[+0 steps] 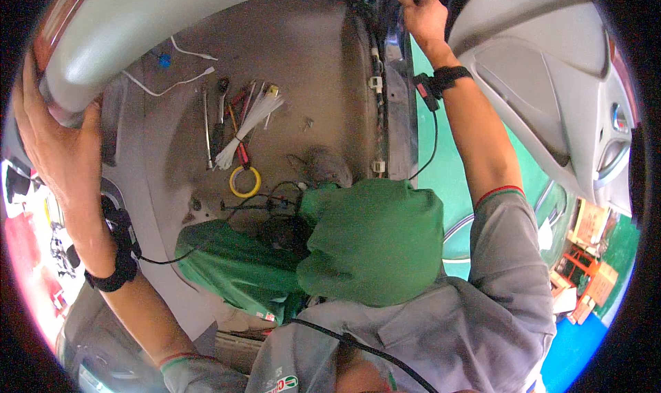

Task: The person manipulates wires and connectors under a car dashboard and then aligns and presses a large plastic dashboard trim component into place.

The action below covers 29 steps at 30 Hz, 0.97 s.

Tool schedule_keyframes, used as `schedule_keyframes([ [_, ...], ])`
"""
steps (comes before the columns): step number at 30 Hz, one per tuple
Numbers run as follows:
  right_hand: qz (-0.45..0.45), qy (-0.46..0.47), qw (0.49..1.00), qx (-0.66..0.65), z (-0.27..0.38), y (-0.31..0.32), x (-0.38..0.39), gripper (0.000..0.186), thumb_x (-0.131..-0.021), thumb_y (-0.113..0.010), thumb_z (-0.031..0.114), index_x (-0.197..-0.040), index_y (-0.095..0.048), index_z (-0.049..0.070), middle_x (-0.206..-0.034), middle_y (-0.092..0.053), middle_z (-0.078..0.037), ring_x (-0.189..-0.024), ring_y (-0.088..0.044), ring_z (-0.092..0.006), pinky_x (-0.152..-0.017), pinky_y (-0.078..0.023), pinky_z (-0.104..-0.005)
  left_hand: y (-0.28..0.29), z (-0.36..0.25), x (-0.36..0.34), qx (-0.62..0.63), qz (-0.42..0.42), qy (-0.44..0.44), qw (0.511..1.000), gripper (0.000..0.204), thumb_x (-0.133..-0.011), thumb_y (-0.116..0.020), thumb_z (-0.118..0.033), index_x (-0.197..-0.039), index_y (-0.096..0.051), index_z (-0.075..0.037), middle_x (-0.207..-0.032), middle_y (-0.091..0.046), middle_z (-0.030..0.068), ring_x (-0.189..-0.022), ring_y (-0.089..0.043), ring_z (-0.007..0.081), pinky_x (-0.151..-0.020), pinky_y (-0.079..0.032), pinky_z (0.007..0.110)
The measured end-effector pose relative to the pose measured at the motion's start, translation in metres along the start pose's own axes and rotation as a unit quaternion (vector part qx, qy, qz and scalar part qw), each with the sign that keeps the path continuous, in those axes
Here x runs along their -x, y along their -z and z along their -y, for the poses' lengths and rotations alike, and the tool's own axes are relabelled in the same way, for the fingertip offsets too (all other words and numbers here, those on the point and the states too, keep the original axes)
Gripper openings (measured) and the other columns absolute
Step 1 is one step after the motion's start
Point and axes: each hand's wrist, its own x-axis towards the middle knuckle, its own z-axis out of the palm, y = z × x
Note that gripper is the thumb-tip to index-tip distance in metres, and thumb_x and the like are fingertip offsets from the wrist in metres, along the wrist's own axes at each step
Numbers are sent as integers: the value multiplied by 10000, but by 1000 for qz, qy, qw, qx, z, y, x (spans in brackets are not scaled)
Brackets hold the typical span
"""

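Observation:
A large grey dashboard panel [172, 28] arches across the far side of a car's cabin. My left hand [62, 145] is wrapped round its left end, thumb on the near side and fingers over the outer side. At the far right, my right hand [427, 19] reaches up to the panel's other end beside the door opening. Its fingers are curled at the panel's edge, with the tips partly hidden. Both wrists wear black straps with small devices and cables.
On the bare brown floor lie white cable ties [248, 131], a ratchet [222, 93], a metal bar [207, 128] and a yellow tape roll [245, 182]. White cables [162, 90] lie far left. My green-trousered legs [372, 241] are folded near. A grey door [537, 97] stands open right.

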Motion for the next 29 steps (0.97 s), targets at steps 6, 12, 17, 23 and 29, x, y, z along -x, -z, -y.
schedule_keyframes([
  [6,14,-25,986,166,-17,-17,-4,357,-835,-677,318,-1027,-615,24,-927,-692,-223,-877,-664,-431,-786,-538,-489,-30,48,95,35,-29,175,984,684,-845,-743,-277,-1416,-446,-47,-1378,-511,218,-1293,-477,354,-1075,-381,408],
  [12,-25,7,989,143,-46,-20,0,455,-837,-723,392,-1101,-642,30,-1014,-698,-196,-942,-656,-396,-811,-510,-450,-47,41,183,113,-16,275,955,600,-855,-732,-263,-1348,-506,-7,-1317,-567,207,-1239,-527,363,-1053,-399,408],
  [17,-26,25,993,115,-70,-23,-12,430,-872,-715,351,-1073,-630,-20,-916,-712,-124,-805,-665,-235,-733,-500,-359,-66,32,254,146,18,303,942,551,-862,-709,-216,-1330,-515,-1,-1315,-561,220,-1220,-540,382,-1030,-425,411],
  [23,63,-114,988,81,-78,-37,-7,409,-948,-589,403,-995,-655,2,-820,-693,-110,-694,-659,-194,-621,-518,-368,-91,21,331,198,112,375,899,557,-885,-668,-201,-1369,-479,-2,-1369,-524,228,-1266,-502,385,-1070,-394,417],
  [29,240,235,848,410,-61,-87,48,491,-942,-520,519,-1096,-646,70,-838,-727,-134,-688,-693,-276,-650,-538,-406,-127,6,404,225,273,398,846,661,-901,-640,-304,-1459,-388,-52,-1477,-419,217,-1372,-382,408,-1151,-291,475],
])
